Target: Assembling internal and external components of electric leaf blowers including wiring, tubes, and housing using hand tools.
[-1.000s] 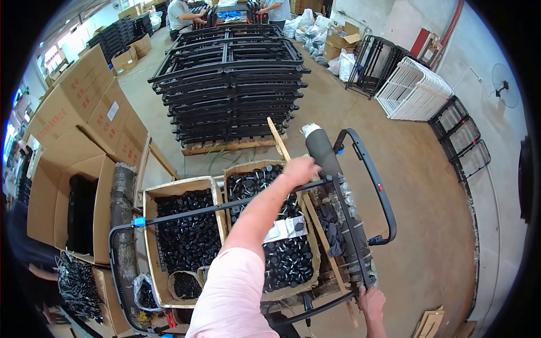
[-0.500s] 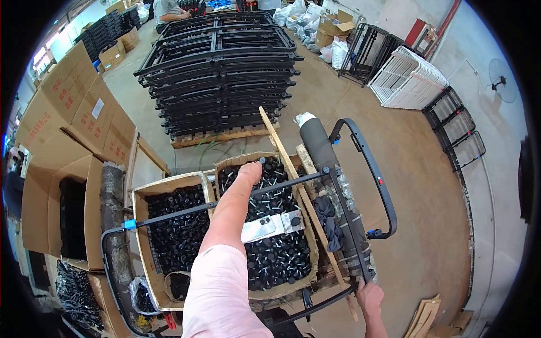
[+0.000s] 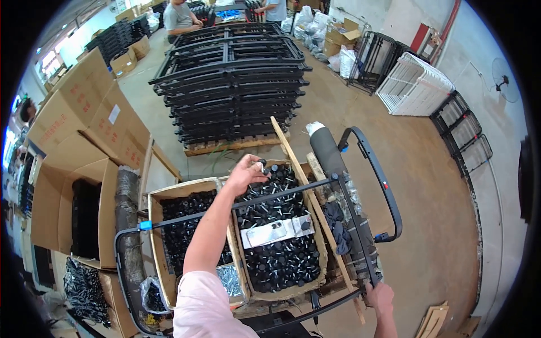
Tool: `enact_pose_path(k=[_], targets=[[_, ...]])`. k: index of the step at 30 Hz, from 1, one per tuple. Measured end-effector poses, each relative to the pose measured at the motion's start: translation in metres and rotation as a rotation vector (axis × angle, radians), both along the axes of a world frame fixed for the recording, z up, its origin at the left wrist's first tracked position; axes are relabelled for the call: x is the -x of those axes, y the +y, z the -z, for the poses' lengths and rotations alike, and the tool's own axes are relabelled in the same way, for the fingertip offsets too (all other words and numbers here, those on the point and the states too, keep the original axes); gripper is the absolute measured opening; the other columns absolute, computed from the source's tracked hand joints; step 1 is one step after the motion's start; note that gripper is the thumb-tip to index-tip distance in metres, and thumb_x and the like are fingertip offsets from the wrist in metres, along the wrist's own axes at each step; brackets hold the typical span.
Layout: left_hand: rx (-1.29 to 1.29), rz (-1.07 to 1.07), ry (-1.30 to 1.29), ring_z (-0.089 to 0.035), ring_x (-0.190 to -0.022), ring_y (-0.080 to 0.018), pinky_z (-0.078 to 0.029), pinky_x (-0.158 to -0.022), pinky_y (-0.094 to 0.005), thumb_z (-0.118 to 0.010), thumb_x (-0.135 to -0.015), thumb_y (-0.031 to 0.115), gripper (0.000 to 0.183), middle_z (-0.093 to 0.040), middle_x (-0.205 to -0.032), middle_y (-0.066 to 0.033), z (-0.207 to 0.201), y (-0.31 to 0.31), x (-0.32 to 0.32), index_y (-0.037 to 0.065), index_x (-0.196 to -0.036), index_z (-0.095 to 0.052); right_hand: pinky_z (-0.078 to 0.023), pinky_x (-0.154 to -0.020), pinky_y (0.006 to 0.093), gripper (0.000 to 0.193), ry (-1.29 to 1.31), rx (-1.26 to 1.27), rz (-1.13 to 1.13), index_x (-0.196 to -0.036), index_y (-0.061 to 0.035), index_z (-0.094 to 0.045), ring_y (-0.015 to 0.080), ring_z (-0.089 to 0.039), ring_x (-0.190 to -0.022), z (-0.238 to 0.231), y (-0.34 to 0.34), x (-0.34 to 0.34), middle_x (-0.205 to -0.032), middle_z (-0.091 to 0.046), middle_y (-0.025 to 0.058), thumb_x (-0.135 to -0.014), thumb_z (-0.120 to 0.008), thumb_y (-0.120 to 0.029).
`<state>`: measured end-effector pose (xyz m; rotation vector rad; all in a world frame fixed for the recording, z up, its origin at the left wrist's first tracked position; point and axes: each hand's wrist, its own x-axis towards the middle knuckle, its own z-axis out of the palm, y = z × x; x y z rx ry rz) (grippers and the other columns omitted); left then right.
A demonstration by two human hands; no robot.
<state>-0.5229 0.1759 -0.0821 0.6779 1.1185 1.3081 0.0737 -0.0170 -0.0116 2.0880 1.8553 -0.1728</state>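
My left hand point(image 3: 247, 176) is raised over the far end of a carton point(image 3: 322, 276) of black round-headed bolts point(image 3: 284, 265). Between its thumb and fingers it pinches one black-headed bolt point(image 3: 261, 163). My right hand point(image 3: 380, 298) is closed around the near right corner of a black tubular frame point(image 3: 355, 221). The frame lies across the cartons, with blue clips at its joints and a curved loop at its right. A silvery-white strip point(image 3: 270, 232) with a black knob on it rests on the bolts.
A second carton point(image 3: 155, 248) of black parts stands at the left, with small silver screws point(image 3: 229, 280) in its near corner. A wooden strip point(image 3: 315, 205) and a wrapped roll point(image 3: 327, 146) lie at the right. Ahead stands a stack of black frames point(image 3: 231, 84); a person point(image 3: 179, 21) sits beyond.
My left hand has lifted off the bolts and shifted slightly left, a bolt now visible in its fingers. The whole view has shifted a little. My right hand stays on the frame.
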Motion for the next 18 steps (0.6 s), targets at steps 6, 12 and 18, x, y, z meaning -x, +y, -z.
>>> enact_pose_path(k=[6, 12, 18], targets=[[-0.088, -0.015, -0.079, -0.073, -0.103, -0.0314, -0.064, -0.086, -0.0426, -0.054, -0.11, 0.015, 0.028, -0.059, -0.124, -0.0141, -0.057, -0.093, -0.065, 0.002, -0.134, -0.046, -0.059, -0.081, 0.0456, 0.035, 0.707, -0.218, -0.06, -0.113, -0.0014, -0.074, 0.039, -0.075, -0.085, -0.078, 0.046, 0.1, -0.093, -0.077, 0.0211, -0.091, -0.074, -0.029], [0.116, -0.279, -0.249, -0.071, -0.102, -0.0248, -0.063, -0.089, -0.041, -0.056, -0.11, 0.018, 0.025, -0.061, -0.119, -0.0128, -0.019, -0.229, -0.215, 0.001, -0.127, -0.048, -0.058, -0.087, 0.038, 0.043, 1.278, -0.055, -0.423, -0.128, -0.0018, -0.066, 0.027, -0.073, -0.098, -0.038, 0.019, 0.223, -0.114, -0.074, 0.0147, -0.088, -0.08, -0.011], [0.229, -0.51, -0.396, -0.069, -0.1, -0.0243, -0.062, -0.09, -0.0409, -0.051, -0.113, 0.019, 0.022, -0.06, -0.119, -0.0119, -0.018, -0.317, -0.234, 0.002, -0.127, -0.049, -0.059, -0.087, 0.0422, 0.024, 1.312, -0.1, -0.811, -0.115, -0.0005, -0.072, 0.0361, -0.073, -0.099, 0.003, -0.023, 0.235, -0.11, -0.075, 0.0195, -0.092, -0.074, -0.008]])
